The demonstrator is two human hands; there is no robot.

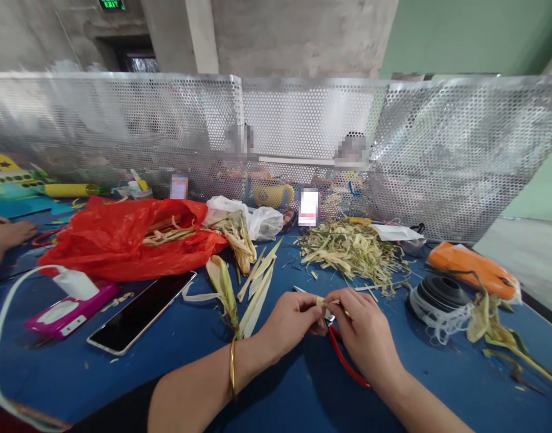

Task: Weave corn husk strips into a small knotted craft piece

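My left hand (294, 319), with a gold bangle on its wrist, pinches a small pale piece of husk (320, 301) over the blue table (276, 391). Fingertips of my right hand (364, 319) are closed on the same piece from the other side. Beneath and between the hands lie scissors with red handles (343, 359), their blades partly hidden by my fingers. Left of my hands rest loose pale husk strips (258, 297) and a greenish husk (223, 288).
A red plastic bag (122, 252), a phone (143, 311) and a magenta power strip (73, 310) lie left. Husk scraps (352, 249) are heaped ahead. A black spool (441, 297) and orange packet (474, 270) stand right. Another person's hand (8, 234) is far left.
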